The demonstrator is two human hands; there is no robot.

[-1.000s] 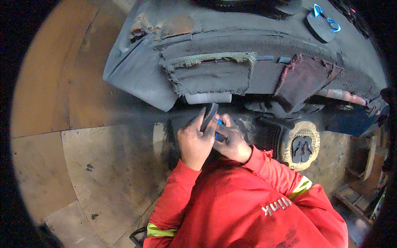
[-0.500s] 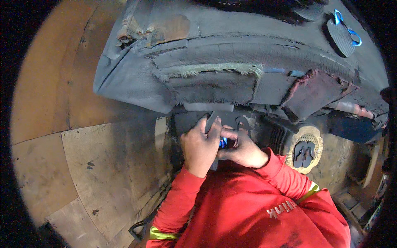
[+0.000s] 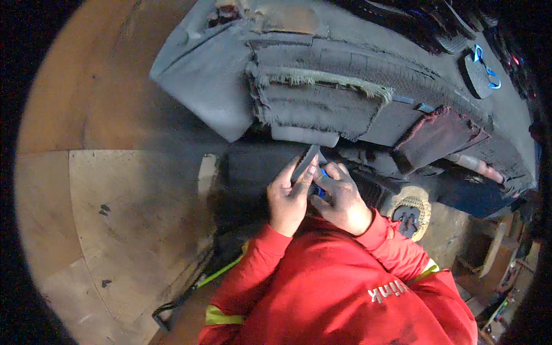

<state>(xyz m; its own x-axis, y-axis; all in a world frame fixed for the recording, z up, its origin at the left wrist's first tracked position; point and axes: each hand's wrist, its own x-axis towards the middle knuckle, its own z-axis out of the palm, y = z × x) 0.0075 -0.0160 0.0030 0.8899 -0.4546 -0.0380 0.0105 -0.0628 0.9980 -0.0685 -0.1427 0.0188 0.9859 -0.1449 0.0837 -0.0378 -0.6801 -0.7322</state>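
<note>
In front of my red-sleeved body, both hands come together on a dark grey flip-flop [image 3: 306, 163] with blue straps. My left hand [image 3: 288, 198] pinches the sole from the side, thumb and fingers closed along it. My right hand [image 3: 344, 201] is curled around the blue strap part, fingers bent in. Most of the sole and strap are hidden by the fingers. Another dark flip-flop [image 3: 477, 75] with blue straps lies on the dusty grey bench at the far right.
The grey, dust-covered bench [image 3: 201, 98] has frayed cloth pads [image 3: 322, 109] and a dark reddish cloth [image 3: 440, 138] along its near edge. A pale basket [image 3: 424, 198] with dark flip-flops inside stands at the right. Wooden boards [image 3: 138, 218] cover the left side.
The view has shifted, so the bench sits farther right and up. My hands have turned the flip-flop; its sole edge now stands more upright, with the blue strap showing more at my right hand.
</note>
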